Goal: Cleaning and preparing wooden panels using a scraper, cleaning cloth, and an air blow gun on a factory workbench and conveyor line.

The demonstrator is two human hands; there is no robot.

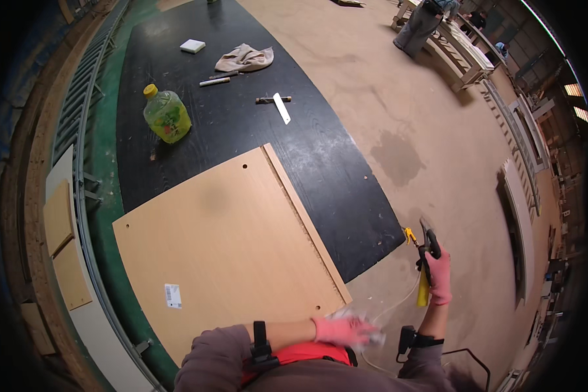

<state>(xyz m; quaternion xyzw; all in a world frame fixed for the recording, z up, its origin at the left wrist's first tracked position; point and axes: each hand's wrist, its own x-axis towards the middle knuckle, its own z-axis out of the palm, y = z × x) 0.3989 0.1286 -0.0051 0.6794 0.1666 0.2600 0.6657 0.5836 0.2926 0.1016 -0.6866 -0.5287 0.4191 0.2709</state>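
Note:
A light wooden panel [228,248] with drilled holes and a small white label lies on the black worktable [242,124]. My left hand [343,328], in a pink glove, presses a pale cloth [366,326] at the panel's near right corner. Off the table's right side, my right hand [440,277], also pink-gloved, grips a black and yellow air blow gun [428,251] with a thin hose hanging from it.
On the far table lie a yellow-green bottle [166,114], a beige rag [245,59], a white block [192,46], a white strip [281,108] and small tools. Wooden boards [65,248] rest left of the table. A person [419,26] stands by pale furniture at far right.

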